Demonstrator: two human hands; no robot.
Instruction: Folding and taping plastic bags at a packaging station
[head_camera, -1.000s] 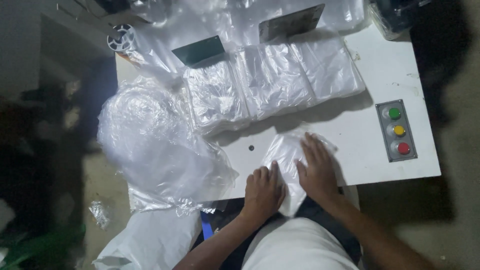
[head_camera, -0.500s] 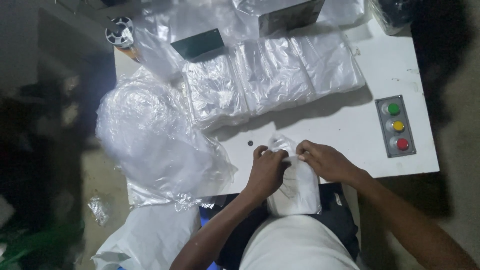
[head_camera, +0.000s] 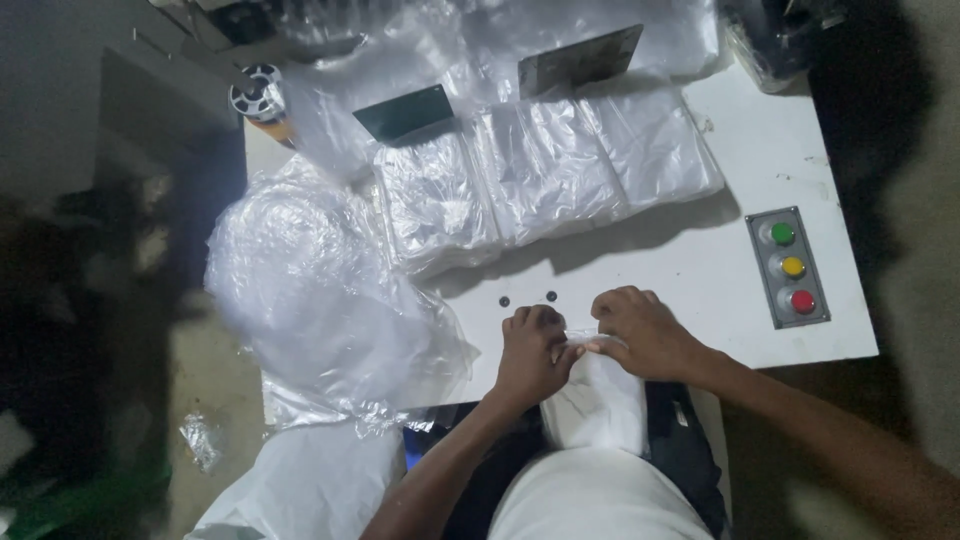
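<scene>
Both hands, flat a second ago, now seemingly pinch the small bag's top.

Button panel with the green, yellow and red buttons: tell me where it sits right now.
In the head view, the button panel lies on the right side of the white table, just right of the right hand and below the stacked clear bags.

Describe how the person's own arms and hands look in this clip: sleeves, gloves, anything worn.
Both forearms enter from the bottom of the head view and are bare; no sleeve shows on either up to the frame edge. The left hand and the right hand are ungloved. No watch, bracelet or ring is visible, though the dim light makes small items hard to rule out.
</scene>
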